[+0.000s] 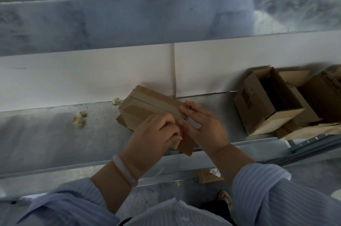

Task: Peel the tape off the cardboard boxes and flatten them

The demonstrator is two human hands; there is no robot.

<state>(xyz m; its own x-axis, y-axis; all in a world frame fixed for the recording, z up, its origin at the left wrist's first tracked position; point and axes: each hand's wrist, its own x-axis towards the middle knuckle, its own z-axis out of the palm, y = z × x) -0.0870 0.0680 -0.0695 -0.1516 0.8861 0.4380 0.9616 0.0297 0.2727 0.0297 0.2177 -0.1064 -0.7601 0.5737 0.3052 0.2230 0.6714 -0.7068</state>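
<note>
Here, glossy tape point(155, 104) crosses rectangular cardboard box point(135, 123).

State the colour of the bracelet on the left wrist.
Pale pinkish-white bracelet, clearest in the head view.

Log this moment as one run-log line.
step: peeling tape | left hand: pinches tape at near end of taped box | right hand: flat on taped box | open box: right, untouched

The taped box point(147, 107) is brown; right of it, an open box point(258, 107) bears black bars. Below it, sleeves point(267, 188) are pale blue, finely white-striped; the bracelet point(125, 170) is milky pink.
</note>
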